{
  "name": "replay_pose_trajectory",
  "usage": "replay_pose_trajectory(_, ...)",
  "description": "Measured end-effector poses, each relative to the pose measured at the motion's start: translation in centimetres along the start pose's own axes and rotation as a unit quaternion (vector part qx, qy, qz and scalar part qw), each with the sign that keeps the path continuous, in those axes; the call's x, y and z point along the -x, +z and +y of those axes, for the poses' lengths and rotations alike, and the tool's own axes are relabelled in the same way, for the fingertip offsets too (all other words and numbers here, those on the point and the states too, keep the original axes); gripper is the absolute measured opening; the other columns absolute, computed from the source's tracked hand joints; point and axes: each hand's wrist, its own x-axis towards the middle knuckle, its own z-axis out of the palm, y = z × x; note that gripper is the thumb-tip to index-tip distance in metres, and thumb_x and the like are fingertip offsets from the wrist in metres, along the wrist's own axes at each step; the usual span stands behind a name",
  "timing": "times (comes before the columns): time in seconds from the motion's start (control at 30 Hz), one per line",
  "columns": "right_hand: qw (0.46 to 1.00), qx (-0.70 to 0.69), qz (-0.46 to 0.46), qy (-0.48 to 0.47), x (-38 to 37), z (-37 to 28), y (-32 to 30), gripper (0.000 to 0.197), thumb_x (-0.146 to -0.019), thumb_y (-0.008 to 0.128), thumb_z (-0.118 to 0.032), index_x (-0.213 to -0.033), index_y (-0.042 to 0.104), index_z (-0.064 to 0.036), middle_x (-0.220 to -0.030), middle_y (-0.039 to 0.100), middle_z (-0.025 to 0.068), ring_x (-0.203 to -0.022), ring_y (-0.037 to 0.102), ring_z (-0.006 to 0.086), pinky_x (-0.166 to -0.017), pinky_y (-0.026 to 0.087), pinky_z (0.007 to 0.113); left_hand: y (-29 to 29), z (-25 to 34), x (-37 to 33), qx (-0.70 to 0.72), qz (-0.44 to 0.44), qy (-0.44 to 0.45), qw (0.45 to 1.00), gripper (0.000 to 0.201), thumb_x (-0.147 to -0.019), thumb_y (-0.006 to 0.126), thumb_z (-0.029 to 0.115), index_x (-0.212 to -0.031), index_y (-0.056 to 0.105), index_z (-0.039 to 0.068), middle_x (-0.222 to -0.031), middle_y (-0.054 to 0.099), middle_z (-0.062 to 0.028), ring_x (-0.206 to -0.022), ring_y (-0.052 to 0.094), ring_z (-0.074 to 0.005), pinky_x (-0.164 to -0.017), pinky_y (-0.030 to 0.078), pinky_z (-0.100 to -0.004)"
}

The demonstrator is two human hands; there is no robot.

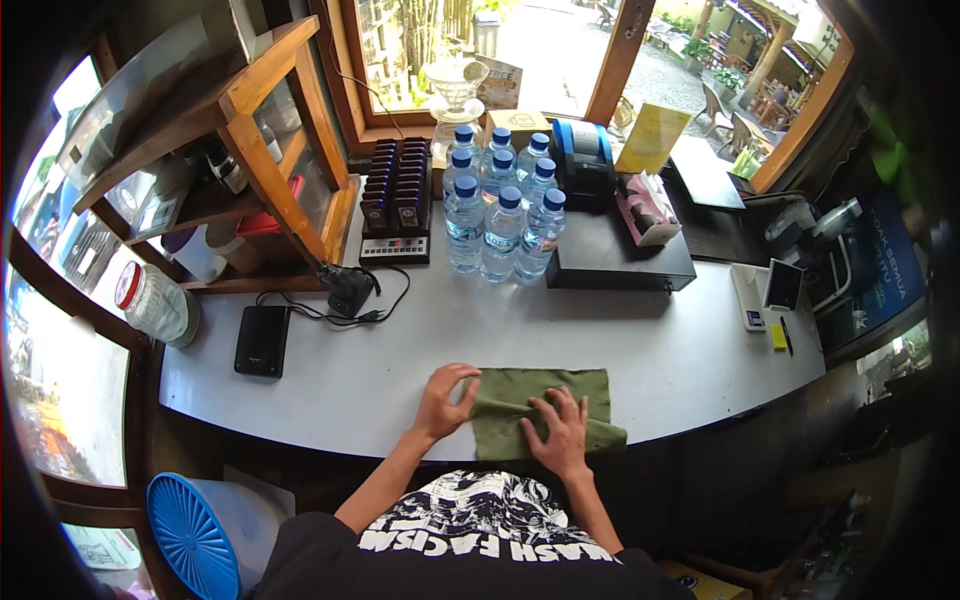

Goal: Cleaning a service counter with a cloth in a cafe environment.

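Observation:
A green cloth (510,395) lies spread near the front edge of the table, with a few creases and its lower right corner at the table's edge. My left hand (440,405) rests at the cloth's left side, fingers curved and thumb apart from them, the fingertips at its upper left corner. On the right part of the cloth lies my right hand (562,432), fingers spread and pressing on the fabric. Neither hand appears to grip anything.
Several water bottles (501,240) stand together at the back centre, beside a black cash drawer (620,262) and a rack of pagers (396,200). A black flat box (262,341), a cable (395,305) and a lidded jar (160,305) are on the left. A scale (748,298) sits right.

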Motion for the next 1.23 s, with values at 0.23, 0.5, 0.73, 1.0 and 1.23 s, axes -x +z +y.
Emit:
replay_pose_trajectory(0.23, 0.968, 0.196, 0.067, 0.139, -6.4, 10.1, -2.9, 0.046, -0.094, 0.06, -0.037, -0.133, 0.054, -0.0127, -0.142, 0.045, 0.0171, -0.139, 0.036, 0.0375, -0.114, 0.019, 0.065, -8.2, -3.9, 5.3, -0.135, 0.171, -0.153, 0.964, 0.009, -0.086, 0.069, 0.01, -0.093, 0.067, 0.004, -0.097, 0.068, -0.0108, -0.097, 0.063, -0.0308, -0.088, 0.049, -0.0397)
replay_pose_trajectory(0.5, 0.983, 0.092, -0.089, -0.128, -4.6, -3.4, 6.1, 0.055, -0.09, 0.067, -0.037, -0.136, 0.052, -0.011, -0.151, 0.035, 0.0234, -0.146, 0.025, 0.04, -0.118, 0.011, 0.06, -7.2, -2.7, 4.9, -0.188, 0.172, -0.102, 0.962, 0.017, -0.084, 0.073, 0.022, -0.092, 0.069, 0.008, -0.101, 0.068, -0.0087, -0.102, 0.062, -0.0268, -0.092, 0.045, -0.0399)
replay_pose_trajectory(0.73, 0.929, -0.27, -0.132, -0.215, -6.4, -4.1, 3.3, 0.022, -0.085, 0.069, -0.001, -0.107, 0.067, -0.002, -0.091, 0.071, 0.0123, -0.09, 0.071, 0.0276, -0.083, 0.054, 0.038, 0.0, 2.9, 5.5, -0.234, 0.064, -0.165, 0.956, 0.042, -0.09, 0.065, 0.041, -0.119, 0.066, 0.011, -0.133, 0.056, -0.0174, -0.131, 0.048, -0.0347, -0.111, 0.031, -0.0505)
replay_pose_trajectory(1.0, 0.991, -0.106, 0.068, -0.035, -9.8, 10.6, -3.6, 0.012, -0.098, 0.061, -0.013, -0.099, 0.066, -0.002, -0.055, 0.046, -0.0002, -0.048, 0.036, 0.0055, -0.044, 0.027, 0.027, 0.1, 1.9, 5.2, -0.434, -0.104, -0.233, 0.864, 0.093, -0.086, 0.04, 0.079, -0.158, 0.022, 0.023, -0.162, 0.01, -0.023, -0.15, 0.012, -0.0402, -0.118, 0.008, -0.0617)
replay_pose_trajectory(1.23, 0.986, 0.038, 0.153, 0.06, -7.4, 23.1, -8.9, 0.016, -0.096, 0.062, -0.015, -0.101, 0.067, -0.001, -0.054, 0.054, 0.0066, -0.044, 0.046, 0.0172, -0.047, 0.039, 0.034, -5.4, -0.2, 4.6, -0.453, -0.056, -0.372, 0.808, 0.115, -0.072, 0.039, 0.094, -0.159, 0.017, 0.021, -0.164, 0.005, -0.0189, -0.151, 0.005, -0.0401, -0.118, 0.003, -0.063)
